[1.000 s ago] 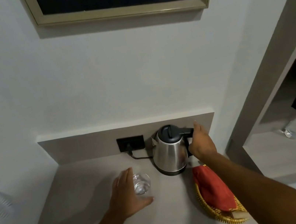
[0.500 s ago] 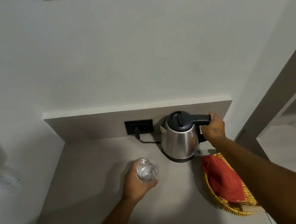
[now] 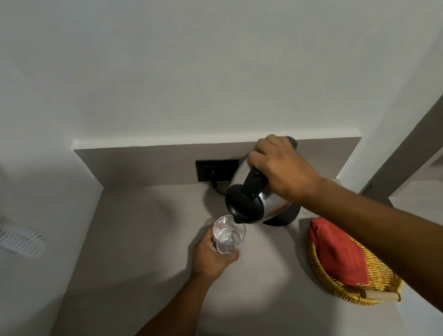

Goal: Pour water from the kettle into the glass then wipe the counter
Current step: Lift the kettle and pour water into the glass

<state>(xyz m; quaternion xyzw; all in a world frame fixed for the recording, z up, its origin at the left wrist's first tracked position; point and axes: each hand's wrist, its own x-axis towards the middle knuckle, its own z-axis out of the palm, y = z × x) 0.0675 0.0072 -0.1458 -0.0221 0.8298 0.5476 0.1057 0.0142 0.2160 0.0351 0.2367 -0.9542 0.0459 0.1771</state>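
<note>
While right hand (image 3: 280,170) is gripping black handle of stainless steel kettle (image 3: 251,200), fingers wrapped tight, kettle is tilting steeply off dark base (image 3: 282,218), spout hanging at rim of clear glass (image 3: 228,234). Left hand (image 3: 210,254) is clasping glass from left, fingers curled around it, above grey counter (image 3: 148,260). Red cloth (image 3: 337,254) is lying in yellow wicker basket (image 3: 358,291) near counter's right edge. Black cord is running to wall socket (image 3: 216,170) behind kettle. Water stream cannot be made out.

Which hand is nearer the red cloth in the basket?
Right. The right hand holds the kettle above the red cloth; the left hand grips the glass farther left.
</note>
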